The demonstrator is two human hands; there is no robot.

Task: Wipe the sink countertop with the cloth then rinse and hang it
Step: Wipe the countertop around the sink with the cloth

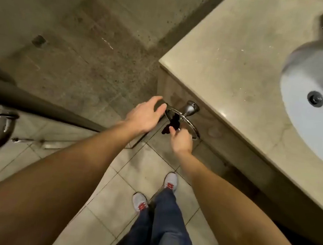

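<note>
Beige stone countertop (233,56); right hand (181,141) fingers seemingly pinch dark cloth (173,123); left hand (144,115) open.

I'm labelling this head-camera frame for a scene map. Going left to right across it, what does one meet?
Chrome pipe → left hand → dark cloth on the towel ring → countertop → white sink basin. The right hand overlaps the cloth and ring, so it is left out.
</note>
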